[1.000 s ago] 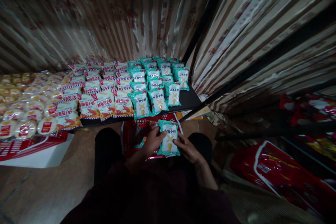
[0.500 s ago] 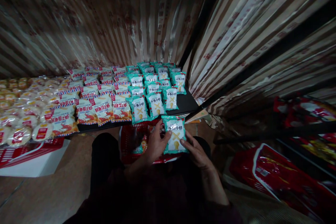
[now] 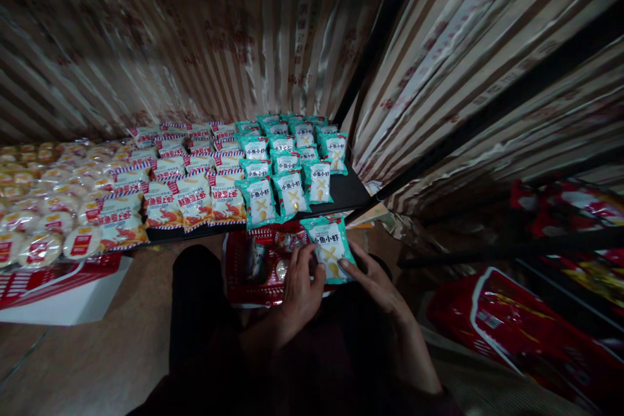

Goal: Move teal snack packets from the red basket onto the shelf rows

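One teal-and-white packet (image 3: 327,237) over the right side of the red basket (image 3: 234,281) | right hand (image 3: 376,281) clamped on its right edge | left hand (image 3: 302,287) at its lower left, grip unclear from where I stand

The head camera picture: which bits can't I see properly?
Head view: back of the green packet, hidden by its front.
Head view: part of the red basket, covered by the left hand.
Head view: one round pack, cut off by the left edge.
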`<state>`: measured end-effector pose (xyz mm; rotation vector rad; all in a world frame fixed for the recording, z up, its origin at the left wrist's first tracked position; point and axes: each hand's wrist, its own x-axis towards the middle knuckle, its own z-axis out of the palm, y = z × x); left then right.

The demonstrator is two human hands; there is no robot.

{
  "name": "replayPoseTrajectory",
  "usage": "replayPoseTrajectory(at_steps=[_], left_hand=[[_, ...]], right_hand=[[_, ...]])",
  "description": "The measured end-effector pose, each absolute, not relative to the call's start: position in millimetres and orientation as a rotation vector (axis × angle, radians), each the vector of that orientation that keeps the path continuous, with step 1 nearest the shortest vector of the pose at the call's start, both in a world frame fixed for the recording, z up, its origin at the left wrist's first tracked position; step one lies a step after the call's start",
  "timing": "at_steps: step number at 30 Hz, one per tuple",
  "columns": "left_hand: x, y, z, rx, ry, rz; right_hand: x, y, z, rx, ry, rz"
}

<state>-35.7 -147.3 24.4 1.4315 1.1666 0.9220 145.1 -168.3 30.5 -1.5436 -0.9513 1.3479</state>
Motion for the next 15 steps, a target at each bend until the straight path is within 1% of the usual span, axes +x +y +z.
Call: replayPoseTrajectory(at_steps=[7, 15], left_hand=[[-34, -146, 10, 1.054, 1.136, 0.781], [-36, -142, 12, 0.878, 1.046, 0.741]], right_hand=[[142, -171, 37, -1.559, -0.994, 1.366], [143, -170, 34, -1.483, -1.027, 1.432]])
